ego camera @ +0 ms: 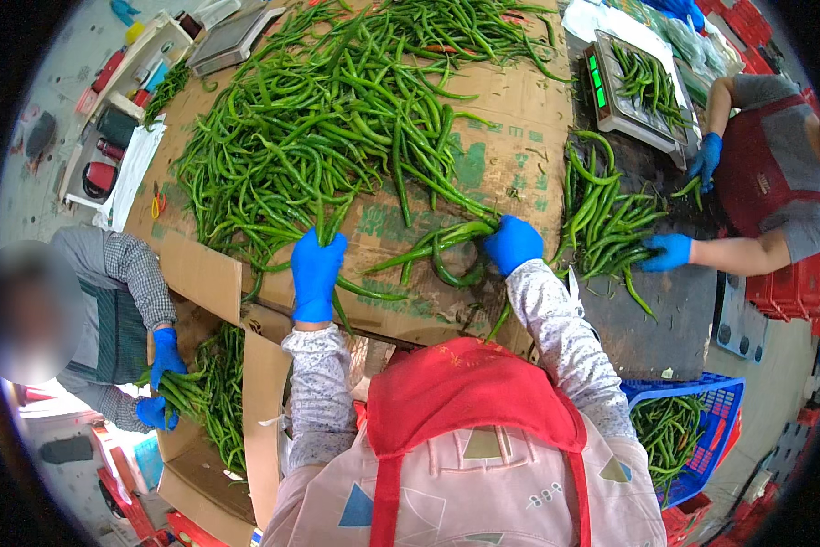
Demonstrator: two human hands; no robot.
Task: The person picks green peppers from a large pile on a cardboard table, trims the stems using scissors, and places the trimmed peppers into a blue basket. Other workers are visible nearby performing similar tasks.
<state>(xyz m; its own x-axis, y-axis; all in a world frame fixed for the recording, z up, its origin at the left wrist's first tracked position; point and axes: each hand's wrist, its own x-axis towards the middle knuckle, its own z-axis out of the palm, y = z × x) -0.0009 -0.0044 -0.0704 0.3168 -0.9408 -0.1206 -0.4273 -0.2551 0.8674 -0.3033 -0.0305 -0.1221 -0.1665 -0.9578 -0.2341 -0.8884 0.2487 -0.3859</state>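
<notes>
A large heap of long green chili peppers lies before me on a flattened cardboard sheet. My left hand, in a blue glove, is closed around a few peppers at the heap's near edge; their ends stick out above and below the fist. My right hand, also gloved in blue, grips a bunch of peppers that fans out leftward over the cardboard. Its fingers are mostly hidden behind the back of the glove. One pepper hangs below the right wrist.
At right, a co-worker's gloved hand touches a smaller pepper pile near a digital scale. At left, another person's gloved hands hold peppers over a cardboard box. Orange-handled scissors, a second scale and a blue crate surround me.
</notes>
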